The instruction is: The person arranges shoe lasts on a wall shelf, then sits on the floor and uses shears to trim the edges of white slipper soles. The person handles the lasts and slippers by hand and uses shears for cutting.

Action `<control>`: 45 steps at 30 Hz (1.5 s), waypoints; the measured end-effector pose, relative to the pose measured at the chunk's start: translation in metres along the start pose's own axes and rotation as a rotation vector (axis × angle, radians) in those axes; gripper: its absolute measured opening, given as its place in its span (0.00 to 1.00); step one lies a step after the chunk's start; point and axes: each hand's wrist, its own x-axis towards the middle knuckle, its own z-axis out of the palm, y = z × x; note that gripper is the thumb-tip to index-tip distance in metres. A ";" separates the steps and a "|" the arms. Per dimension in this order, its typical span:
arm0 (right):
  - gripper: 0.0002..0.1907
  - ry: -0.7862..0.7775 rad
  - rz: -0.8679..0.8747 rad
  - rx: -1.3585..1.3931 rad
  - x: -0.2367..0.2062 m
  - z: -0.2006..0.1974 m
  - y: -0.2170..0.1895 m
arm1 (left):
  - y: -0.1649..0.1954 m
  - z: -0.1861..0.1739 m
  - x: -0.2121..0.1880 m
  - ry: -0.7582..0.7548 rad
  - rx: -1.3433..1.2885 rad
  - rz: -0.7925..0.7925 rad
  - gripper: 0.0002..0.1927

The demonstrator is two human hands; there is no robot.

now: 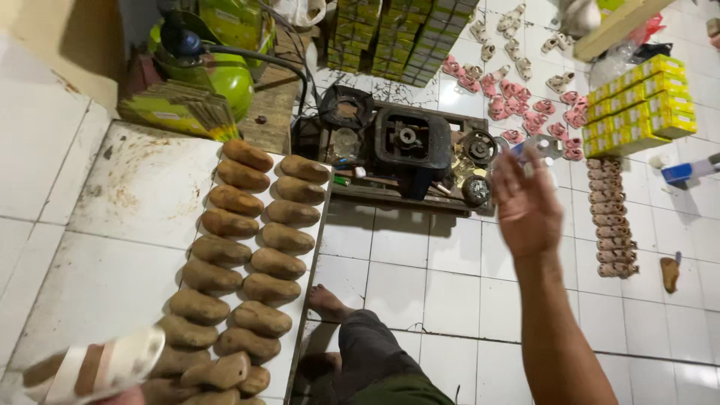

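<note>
At the bottom left corner, the left hand is almost wholly cut off by the frame edge; only a sliver shows under a white sandal fitted on a brown form. Whether its fingers are closed on the sandal cannot be told. Just right of that sandal, two rows of brown wooden shoe forms run up a white board. Beyond the board stand a green gas cylinder and a dark machine on the tiled floor. The right hand is raised in the air, fingers spread, holding nothing. Past it lie pink sandals, yellow boxes and a stacked column of forms, small and blurred.
</note>
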 end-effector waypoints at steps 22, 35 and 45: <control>0.10 -1.664 0.033 -0.871 -0.298 0.224 0.151 | -0.131 0.082 -0.253 0.576 0.360 -0.345 0.16; 0.27 -1.676 0.414 -0.995 -0.325 0.220 0.156 | -0.081 0.087 -0.286 0.616 0.127 -0.299 0.23; 0.09 -1.822 0.283 -0.546 -0.322 0.208 0.157 | -0.078 0.077 -0.290 0.496 -0.058 -0.068 0.26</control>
